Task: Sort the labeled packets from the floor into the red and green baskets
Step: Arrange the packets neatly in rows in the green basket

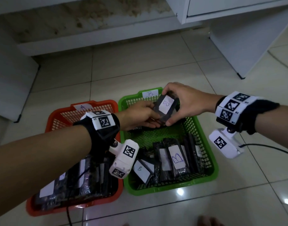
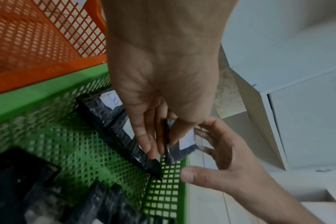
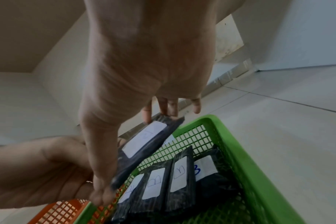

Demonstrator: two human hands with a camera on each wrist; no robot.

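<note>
Both hands, left hand (image 1: 140,115) and right hand (image 1: 184,101), pinch the B packet (image 1: 166,108) above the green basket (image 1: 210,157); next, lower and release it inside

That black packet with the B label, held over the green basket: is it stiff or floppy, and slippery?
Probably fairly stiff: the black packet stays flat though the left hand and right hand hold only its edges. Its shiny wrap may be a little slippery. It looks light, since fingertips alone carry it over the green basket.
</note>
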